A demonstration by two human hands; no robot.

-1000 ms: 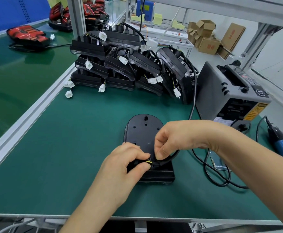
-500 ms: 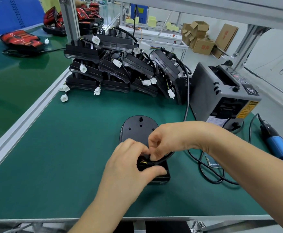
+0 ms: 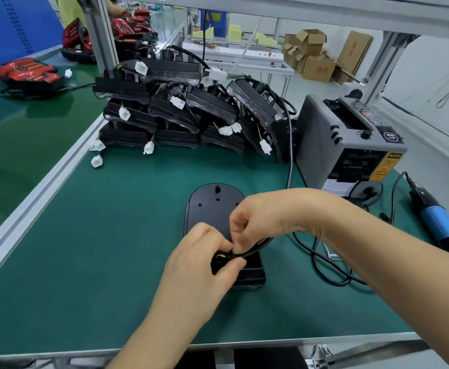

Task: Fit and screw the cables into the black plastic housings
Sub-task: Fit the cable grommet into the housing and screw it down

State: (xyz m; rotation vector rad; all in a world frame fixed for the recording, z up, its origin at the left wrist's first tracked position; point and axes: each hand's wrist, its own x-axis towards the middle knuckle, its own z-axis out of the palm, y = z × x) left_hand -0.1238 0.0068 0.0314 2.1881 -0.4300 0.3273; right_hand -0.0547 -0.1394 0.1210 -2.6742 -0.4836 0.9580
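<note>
Two-handed pinch on black cable (image 3: 258,247) at near end of black housing (image 3: 212,206) (yellow wire (image 3: 219,255) just visible between fingers (image 3: 231,265)): left hand (image 3: 199,262) and right hand (image 3: 260,217) touching, both curled; wired housings (image 3: 170,113) stacked beyond the hands.

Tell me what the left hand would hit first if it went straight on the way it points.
The left hand would probably meet the right hand first, fingers touching over the thin black cable both pinch; the oval black plastic housing lies beneath. Depth is unclear.
</note>
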